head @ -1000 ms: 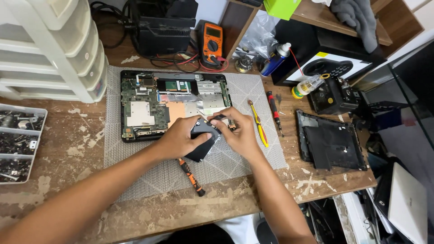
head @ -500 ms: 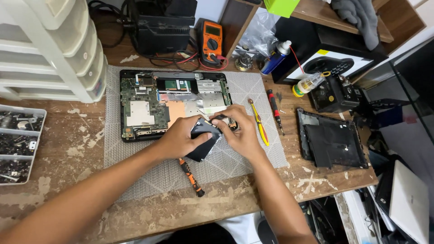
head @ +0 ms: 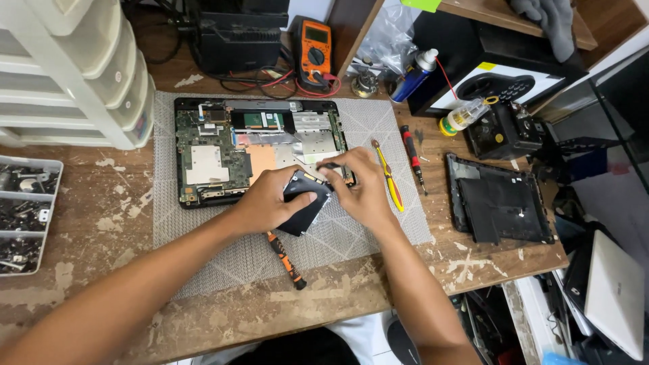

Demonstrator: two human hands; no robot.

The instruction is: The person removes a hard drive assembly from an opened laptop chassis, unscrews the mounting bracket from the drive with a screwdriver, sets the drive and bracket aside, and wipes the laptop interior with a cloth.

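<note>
Grey mat: left hand grips black drive; right hand pinches its top edge.

Both my forearms reach forward and inward, bare, meeting ahead of me. My left hand is palm down, fingers curled in a grip. My right hand sits just beside it, fingertips pinched together and pointing left.

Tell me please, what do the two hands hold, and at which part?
The left hand holds a flat black drive by its left side. The right hand pinches the drive's upper right corner with its fingers.
</note>
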